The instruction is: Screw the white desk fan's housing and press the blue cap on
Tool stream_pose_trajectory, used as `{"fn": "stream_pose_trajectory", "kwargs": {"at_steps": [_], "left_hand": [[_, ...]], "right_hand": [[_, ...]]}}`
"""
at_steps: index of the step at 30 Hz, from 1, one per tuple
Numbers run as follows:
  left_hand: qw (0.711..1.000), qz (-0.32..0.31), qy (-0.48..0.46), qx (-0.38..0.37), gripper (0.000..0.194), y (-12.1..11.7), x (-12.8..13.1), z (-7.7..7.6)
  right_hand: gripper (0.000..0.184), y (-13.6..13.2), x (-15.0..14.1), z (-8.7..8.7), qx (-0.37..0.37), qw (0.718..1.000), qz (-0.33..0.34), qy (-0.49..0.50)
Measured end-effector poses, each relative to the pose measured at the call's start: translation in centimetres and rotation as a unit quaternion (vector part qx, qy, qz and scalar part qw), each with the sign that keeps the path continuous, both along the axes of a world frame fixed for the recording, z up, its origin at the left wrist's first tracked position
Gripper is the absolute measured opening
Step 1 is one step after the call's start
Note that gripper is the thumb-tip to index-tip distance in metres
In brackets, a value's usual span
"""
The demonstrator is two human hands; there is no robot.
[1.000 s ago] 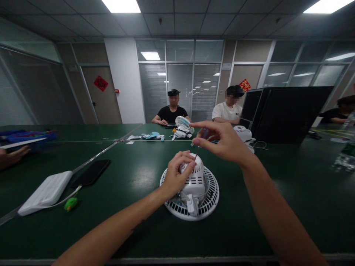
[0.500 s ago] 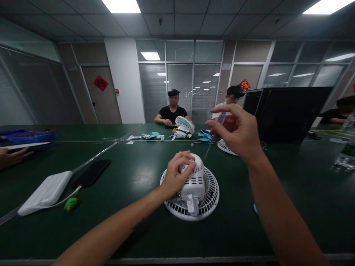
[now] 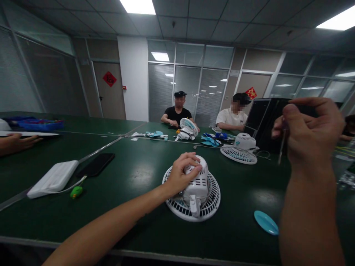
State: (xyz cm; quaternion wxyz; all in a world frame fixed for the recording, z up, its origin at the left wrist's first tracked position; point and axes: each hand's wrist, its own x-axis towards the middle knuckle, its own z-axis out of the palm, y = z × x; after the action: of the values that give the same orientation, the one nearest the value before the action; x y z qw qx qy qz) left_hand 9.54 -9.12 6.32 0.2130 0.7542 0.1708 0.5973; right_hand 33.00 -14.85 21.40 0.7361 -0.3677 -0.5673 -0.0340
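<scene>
My left hand [image 3: 184, 170] is at the centre of the frame, its fingers and thumb curved over the rounded top of the white fan [image 3: 197, 186], holding it. The fan lies grille down on the dark green table [image 3: 138, 157], slightly below the middle of the frame, with its slotted housing upward and a white plug [image 3: 195, 205] against the near side of the housing. My right hand [image 3: 312, 127] is raised at the right of the frame, well apart from the fan, its thumb and fingers closed on a screwdriver [image 3: 282, 147] whose thin shaft points down; my fingers hide most of the handle. At lower right, a light blue oval piece [image 3: 266, 222] lies on the table, just beside my right forearm in the view. At left are a white power bank [image 3: 54, 178], a black phone [image 3: 97, 164] and a small green trinket [image 3: 76, 191]. A second fan [image 3: 244, 143] sits right of centre, grille down, and a third fan [image 3: 187, 130] stands tilted near the middle, before a person in black [image 3: 178, 111]. A person in white [image 3: 232, 117] sits to the right of that one, near a big black case [image 3: 273, 111]. At the left edge, another person's hand [image 3: 19, 143] is at a flat white object [image 3: 41, 133], near a blue tray [image 3: 48, 125].
</scene>
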Motion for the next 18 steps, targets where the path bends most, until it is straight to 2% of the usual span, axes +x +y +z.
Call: {"fn": "stream_pose_trajectory", "kwargs": {"at_steps": [4,7,9,13,15,18], "left_hand": [[1.0,-0.004,-0.005,-0.002,0.008,0.0,0.0,0.1],[1.0,-0.003,-0.003,-0.006,0.006,-0.1,0.0,0.3],[1.0,0.001,0.0,-0.012,0.005,-0.2,-0.1,0.4],[1.0,0.0,0.007,-0.013,0.004,-0.2,-0.3,0.5],[1.0,-0.002,0.003,-0.011,0.004,-0.1,-0.3,0.5],[1.0,-0.004,-0.004,-0.014,0.005,-0.1,-0.2,0.4]], "right_hand": [[0.019,-0.3,2.0,-1.3,-0.087,0.994,-0.007,-0.066],[0.022,-0.3,4.2,-4.4,-0.143,0.97,-0.033,-0.195],[0.027,-0.6,5.6,-7.4,-0.195,0.935,-0.083,-0.284],[0.038,-1.7,7.9,-13.0,-0.356,0.84,-0.106,-0.396],[0.047,-2.4,8.9,-14.7,-0.425,0.801,-0.121,-0.405],[0.054,-3.3,10.3,-16.1,-0.491,0.759,-0.144,-0.403]]}}
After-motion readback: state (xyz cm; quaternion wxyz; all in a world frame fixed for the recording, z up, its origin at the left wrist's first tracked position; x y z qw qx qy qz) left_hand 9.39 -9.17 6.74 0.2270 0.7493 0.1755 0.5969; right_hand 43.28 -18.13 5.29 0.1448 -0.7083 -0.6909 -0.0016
